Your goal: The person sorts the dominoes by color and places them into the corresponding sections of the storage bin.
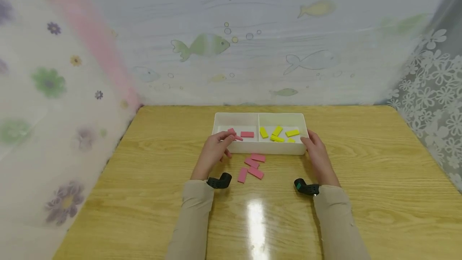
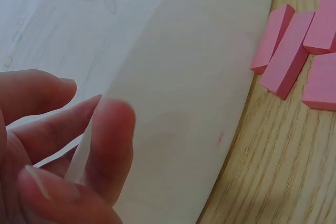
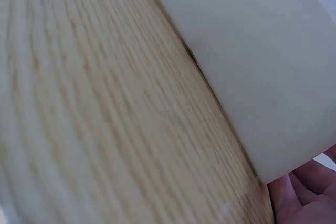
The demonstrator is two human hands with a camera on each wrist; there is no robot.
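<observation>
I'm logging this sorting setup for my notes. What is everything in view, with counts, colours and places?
Tray: one, white, two compartments, at the middle of the table.
Pink blocks in tray: at least two, in the left compartment; one at the left hand's fingertips, whether held cannot be told.
Yellow blocks: about five, in the right compartment.
Pink blocks on table: four, just in front of the tray.
Table: one, light wood.
Curtains: fish print behind, flower print at both sides.
Wrist straps: two, black, one on each wrist.
Left hand: at the tray's front left edge.
Right hand: at the tray's front right corner.
</observation>
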